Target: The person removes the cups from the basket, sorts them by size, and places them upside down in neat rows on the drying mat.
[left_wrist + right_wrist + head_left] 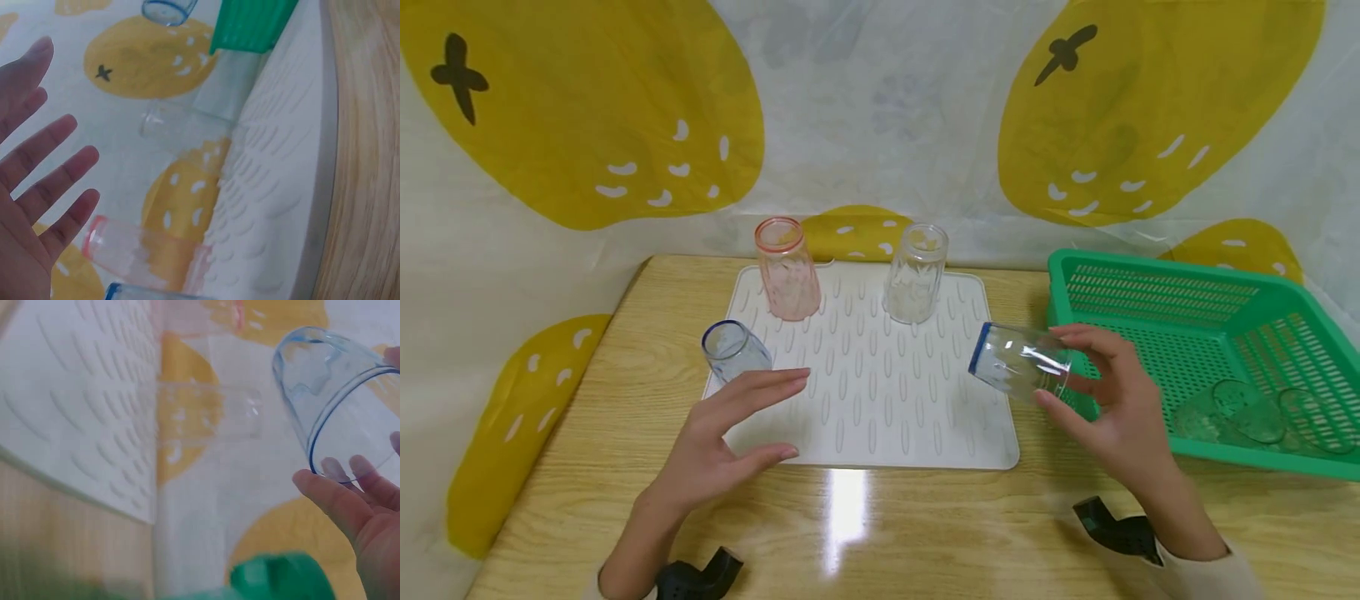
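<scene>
My right hand (1108,400) pinches a clear blue-tinted drinking glass (1018,360) by one end. The glass lies on its side in the air over the mat's right edge, its blue end pointing left. In the right wrist view, thumb and fingers hold the glass (325,381) around its open rim. My left hand (722,442) is empty, thumb and fingers apart, over the left part of the white ribbed mat (880,400). Just behind it a small blue-rimmed glass (733,346) stands on the mat, its lower part hidden by the fingers.
A pink glass (788,279) and a clear glass (916,279) stand along the mat's back. On the right, a green plastic basket (1165,262) holds several clear glasses (1247,412). Behind the wooden table (760,533) hangs a lemon-patterned cloth (880,125).
</scene>
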Demonstrator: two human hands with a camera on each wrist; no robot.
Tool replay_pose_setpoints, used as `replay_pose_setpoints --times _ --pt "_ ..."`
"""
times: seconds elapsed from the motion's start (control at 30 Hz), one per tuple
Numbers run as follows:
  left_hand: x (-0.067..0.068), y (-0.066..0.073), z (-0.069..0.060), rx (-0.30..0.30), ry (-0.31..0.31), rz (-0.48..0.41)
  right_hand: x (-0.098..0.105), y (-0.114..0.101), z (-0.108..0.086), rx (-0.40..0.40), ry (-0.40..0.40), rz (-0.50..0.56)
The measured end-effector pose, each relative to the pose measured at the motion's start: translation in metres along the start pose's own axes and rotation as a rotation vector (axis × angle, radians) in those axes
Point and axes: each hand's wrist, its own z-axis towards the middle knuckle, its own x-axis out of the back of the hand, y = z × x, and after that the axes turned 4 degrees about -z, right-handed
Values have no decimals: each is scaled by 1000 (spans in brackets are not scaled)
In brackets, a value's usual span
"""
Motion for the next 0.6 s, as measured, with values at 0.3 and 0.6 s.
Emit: replay_pose_setpoints --times 0.3,0.6 --pt "-26 -32 -7 143 -32 51 -26 0 -2 2 -26 23" --pt "-44 -38 0 192 -78 40 -52 -6 -5 0 -86 133"
